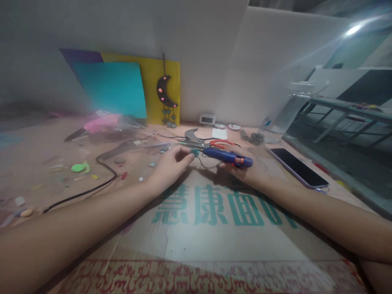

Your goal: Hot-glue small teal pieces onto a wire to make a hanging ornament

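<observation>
In the head view my left hand pinches a small teal piece between thumb and fingertips. A thin grey cord runs from near that piece toward my other hand. My right hand is wrapped round a blue glue gun, whose nozzle points left and meets or nearly touches the teal piece. Just behind lie scissors with orange-red handles and a dark crescent shape. My fingers partly hide the teal piece, so its exact shape cannot be made out.
A phone lies right of my right hand. Behind it stands a clear plastic jug. A black cable and small scraps, including a green piece, are on the left. A moon ornament hangs before yellow card at the back.
</observation>
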